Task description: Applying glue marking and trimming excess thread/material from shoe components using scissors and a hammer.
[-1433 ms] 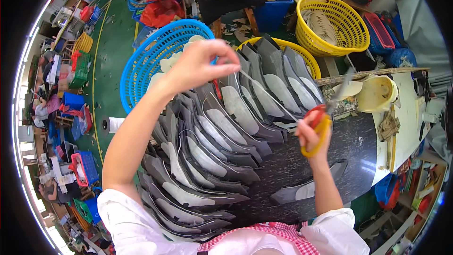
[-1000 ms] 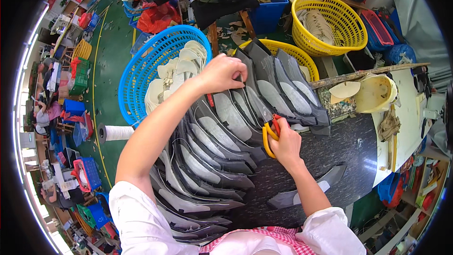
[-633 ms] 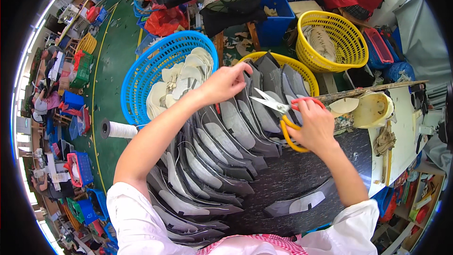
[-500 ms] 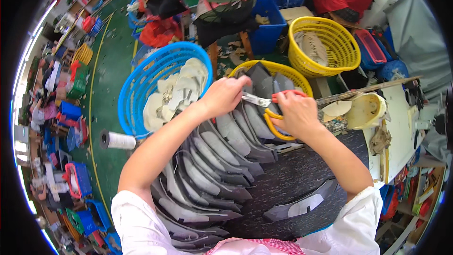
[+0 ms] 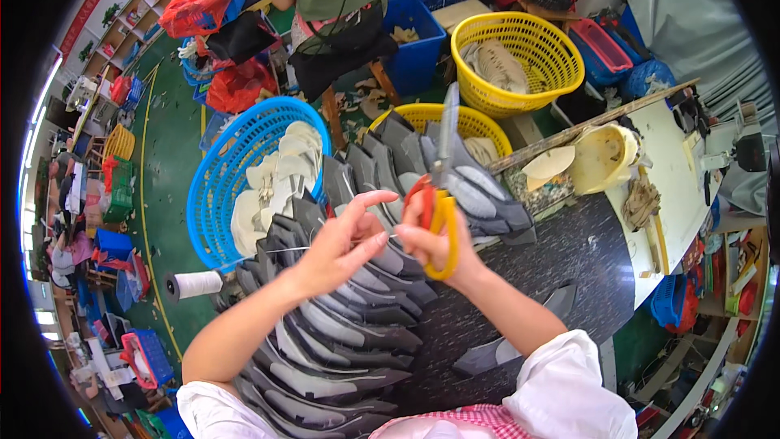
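Near the left edge of the dark desk (image 5: 561, 248), a white spool (image 5: 195, 285) lies sideways, its thread (image 5: 286, 249) leading toward the left hand (image 5: 337, 248); fingers bent, and whether they pinch the strand I cannot tell. Overlapping grey pieces (image 5: 349, 321) line the desk's left side. The right hand (image 5: 465, 254) grips scissors (image 5: 439, 175), blades toward the far edge. Best keep the thread taut, blades clear of fingertips. Neither spool nor scissors shows readable labelling.

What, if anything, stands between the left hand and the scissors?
The right hand does, in part: it holds the scissors with its thumb toward the left hand. A thin white thread also seems to cross the gap. Nothing else visible is in the way.
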{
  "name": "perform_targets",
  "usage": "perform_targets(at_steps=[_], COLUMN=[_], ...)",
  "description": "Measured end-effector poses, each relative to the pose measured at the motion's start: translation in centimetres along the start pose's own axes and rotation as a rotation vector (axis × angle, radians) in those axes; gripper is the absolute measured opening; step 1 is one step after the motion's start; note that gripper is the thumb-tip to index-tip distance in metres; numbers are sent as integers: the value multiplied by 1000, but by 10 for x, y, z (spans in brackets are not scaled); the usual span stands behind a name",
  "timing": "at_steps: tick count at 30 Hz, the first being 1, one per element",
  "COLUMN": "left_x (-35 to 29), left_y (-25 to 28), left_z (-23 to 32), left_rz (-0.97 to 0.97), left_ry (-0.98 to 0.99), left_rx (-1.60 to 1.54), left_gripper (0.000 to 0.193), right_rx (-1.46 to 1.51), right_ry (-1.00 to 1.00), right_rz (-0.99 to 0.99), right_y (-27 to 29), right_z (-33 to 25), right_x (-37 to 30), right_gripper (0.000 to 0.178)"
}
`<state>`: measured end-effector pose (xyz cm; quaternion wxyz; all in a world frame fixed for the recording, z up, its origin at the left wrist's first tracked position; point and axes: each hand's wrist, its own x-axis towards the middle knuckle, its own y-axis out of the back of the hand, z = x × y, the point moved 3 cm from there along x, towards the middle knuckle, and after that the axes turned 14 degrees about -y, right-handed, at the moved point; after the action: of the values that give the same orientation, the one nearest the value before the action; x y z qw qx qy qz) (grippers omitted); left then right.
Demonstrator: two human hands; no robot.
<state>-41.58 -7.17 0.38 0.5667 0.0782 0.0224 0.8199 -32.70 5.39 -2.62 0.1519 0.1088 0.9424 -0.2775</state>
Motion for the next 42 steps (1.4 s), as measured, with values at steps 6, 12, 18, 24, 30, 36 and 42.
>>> perform_targets(at_steps=[6, 12, 18, 24, 30, 36, 42], left_x=[23, 81, 85, 102, 83, 80, 53], left_y=[82, 80, 71, 51, 55, 52, 56], left_z=[12, -30, -52, -80, -64, -53, -50], left_rz=[98, -141, -281, -160, 108, 147, 282], left_ry=[103, -69, -70, -224, -125, -147, -94], left_rx=[421, 616, 759, 877, 606, 1007, 436], left_gripper=[17, 13, 14, 19, 25, 29, 38], right_rx=[-86, -645, -1017, -1328, -1545, -1987, -1696], right_ry=[235, 144, 294, 419, 439, 450, 389], right_rz=[409, 647, 719, 776, 599, 473, 411], right_y=[68, 85, 88, 113, 84, 56, 74], right_z=[-19, 45, 53, 47, -33, -66, -59], right_x=[-45, -34, -27, -30, -29, 42, 28], right_gripper=[17, 24, 27, 30, 45, 44, 32])
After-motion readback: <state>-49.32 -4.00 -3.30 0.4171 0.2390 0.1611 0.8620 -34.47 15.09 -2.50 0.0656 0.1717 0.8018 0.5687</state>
